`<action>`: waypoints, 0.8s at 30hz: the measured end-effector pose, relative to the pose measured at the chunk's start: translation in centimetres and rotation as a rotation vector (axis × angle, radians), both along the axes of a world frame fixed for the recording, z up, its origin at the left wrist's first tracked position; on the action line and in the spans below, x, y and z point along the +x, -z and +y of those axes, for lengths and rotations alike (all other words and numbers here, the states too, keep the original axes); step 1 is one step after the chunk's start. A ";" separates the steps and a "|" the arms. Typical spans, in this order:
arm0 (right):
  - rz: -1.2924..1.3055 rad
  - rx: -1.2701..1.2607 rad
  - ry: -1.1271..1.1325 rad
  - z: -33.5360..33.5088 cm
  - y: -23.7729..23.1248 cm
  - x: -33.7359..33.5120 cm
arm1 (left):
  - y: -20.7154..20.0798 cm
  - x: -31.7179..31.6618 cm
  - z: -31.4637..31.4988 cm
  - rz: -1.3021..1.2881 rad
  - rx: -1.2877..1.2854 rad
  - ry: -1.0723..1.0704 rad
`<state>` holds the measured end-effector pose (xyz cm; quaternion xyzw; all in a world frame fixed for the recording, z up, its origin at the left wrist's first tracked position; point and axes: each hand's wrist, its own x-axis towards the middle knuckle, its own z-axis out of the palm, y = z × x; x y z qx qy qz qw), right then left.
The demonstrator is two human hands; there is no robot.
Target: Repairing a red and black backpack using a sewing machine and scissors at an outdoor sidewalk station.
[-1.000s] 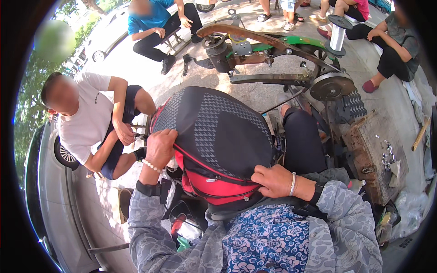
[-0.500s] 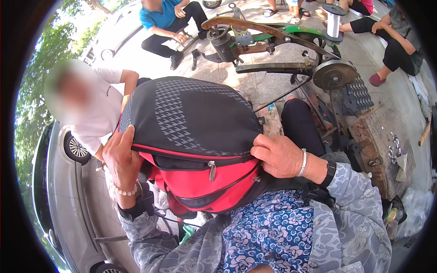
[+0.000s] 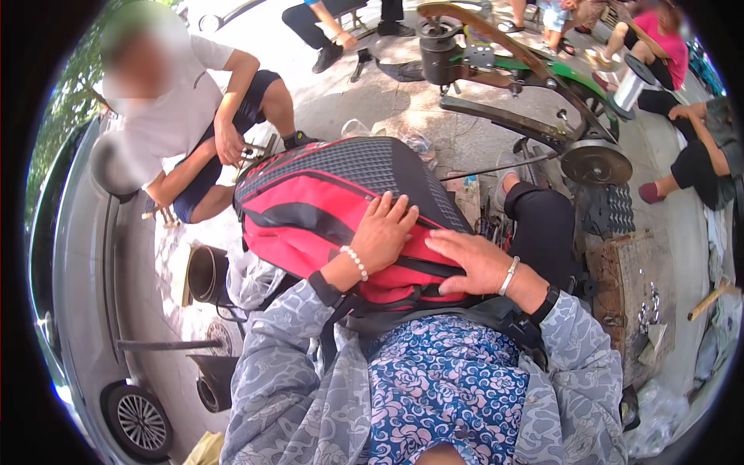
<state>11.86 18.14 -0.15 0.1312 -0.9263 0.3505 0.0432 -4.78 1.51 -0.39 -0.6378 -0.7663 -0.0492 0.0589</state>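
A red and black backpack (image 3: pixel 302 225) lies across my lap, its red side with black trim turned up and its dark patterned panel on the far side. My left hand (image 3: pixel 384 232) rests flat on the red fabric near the middle, fingers stretched out. Close beside it, my right hand (image 3: pixel 473 263) lies on the bag's right part, the fingers spread and the thumb apart. Neither hand grips anything. The underside of the backpack is hidden against my lap.
A hand-cranked sewing machine (image 3: pixel 511 85) with a flywheel stands ahead to the right. Right of my knee is a worn wooden box (image 3: pixel 635 302) with small metal bits on it. A person in a white shirt (image 3: pixel 167 108) sits at the left, before a parked car (image 3: pixel 77 310). Others sit farther back.
Both hands have let go of the backpack's top edge and now lie flat on it. The bag has tipped so its red side faces up. The view has shifted.
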 end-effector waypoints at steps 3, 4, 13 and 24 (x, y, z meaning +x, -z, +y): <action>-0.076 0.153 0.005 -0.9 1.9 0.6 | -1.3 -1.7 -0.6 -0.062 -0.027 -0.007; -0.077 0.154 -0.032 -0.5 2.2 0.7 | -2.7 -2.3 -1.1 -0.087 -0.069 0.012; -0.163 0.194 0.021 1.3 1.9 -0.4 | 1.8 -18.0 -17.0 -0.330 0.611 -1.136; -0.275 0.445 0.131 8.6 5.0 -0.2 | -5.0 -5.2 -11.1 -1.147 1.394 -0.818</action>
